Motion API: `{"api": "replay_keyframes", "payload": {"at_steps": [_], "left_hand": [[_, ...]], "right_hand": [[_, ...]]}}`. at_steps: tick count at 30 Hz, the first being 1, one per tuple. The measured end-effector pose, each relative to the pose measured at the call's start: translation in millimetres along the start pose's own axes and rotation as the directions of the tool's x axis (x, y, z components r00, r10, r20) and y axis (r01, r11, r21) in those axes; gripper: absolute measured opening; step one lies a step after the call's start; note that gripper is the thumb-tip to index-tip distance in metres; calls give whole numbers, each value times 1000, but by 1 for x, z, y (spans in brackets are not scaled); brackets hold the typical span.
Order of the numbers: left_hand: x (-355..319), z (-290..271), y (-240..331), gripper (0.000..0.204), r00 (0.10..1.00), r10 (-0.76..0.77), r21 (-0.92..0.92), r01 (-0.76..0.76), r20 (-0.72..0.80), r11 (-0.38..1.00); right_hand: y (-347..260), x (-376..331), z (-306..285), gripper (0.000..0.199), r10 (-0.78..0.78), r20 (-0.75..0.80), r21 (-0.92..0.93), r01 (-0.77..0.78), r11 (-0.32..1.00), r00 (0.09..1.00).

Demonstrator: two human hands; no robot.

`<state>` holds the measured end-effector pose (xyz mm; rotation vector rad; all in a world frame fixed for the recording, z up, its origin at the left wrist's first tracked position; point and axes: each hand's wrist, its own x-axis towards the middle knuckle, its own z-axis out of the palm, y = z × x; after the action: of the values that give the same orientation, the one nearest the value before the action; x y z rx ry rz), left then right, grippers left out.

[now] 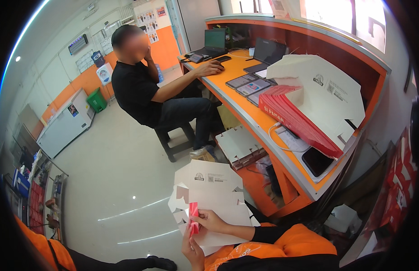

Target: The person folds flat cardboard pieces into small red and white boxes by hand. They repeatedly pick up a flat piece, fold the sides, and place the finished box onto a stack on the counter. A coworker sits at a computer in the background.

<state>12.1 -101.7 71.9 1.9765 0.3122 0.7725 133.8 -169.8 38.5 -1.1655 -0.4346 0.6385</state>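
Observation:
A flat die-cut cardboard box blank (214, 192), white on its upper face, lies across my lap. Along its left edge a narrow red flap (193, 211) stands folded up. My right hand (209, 221) reaches in from the right and pinches this flap between thumb and fingers. Below it, my left hand (191, 249) grips the lower end of the same flap, its fingers closed. More white sheet edges show beneath the blank at my lap.
A stack of red-and-white box blanks (304, 122) rests on the orange desk (236, 67), near a black phone (316, 161), tablets and laptops. A seated person (137, 77) holds a mouse. More folded cardboard (239, 144) sits under the desk. Another person's leg (123, 264) extends at lower left.

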Motion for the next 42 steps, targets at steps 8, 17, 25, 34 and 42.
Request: {"api": "replay_keyframes", "payload": {"at_steps": [8, 17, 25, 34, 42], "left_hand": [[25, 20, 32, 35, 993, 97, 92, -91, -64, 992], [53, 33, 51, 38, 958, 285, 157, -282, 3, 946], [70, 27, 70, 56, 970, 239, -6, -240, -38, 971], [82, 8, 70, 70, 964, 212, 12, -217, 158, 976], [85, -7, 82, 71, 959, 284, 70, -284, 18, 956]], "right_hand": [[-62, -15, 10, 20, -178, -137, -92, 166, 982, 975], [-112, -22, 10, 17, -476, -123, -397, 396, 828, 871], [-131, -25, -8, 28, -538, -12, -282, 513, 810, 843], [-173, -31, -38, 52, -301, -124, 242, 323, 915, 946], [-181, -41, -23, 35, -399, -143, -395, 317, 862, 906]]}}
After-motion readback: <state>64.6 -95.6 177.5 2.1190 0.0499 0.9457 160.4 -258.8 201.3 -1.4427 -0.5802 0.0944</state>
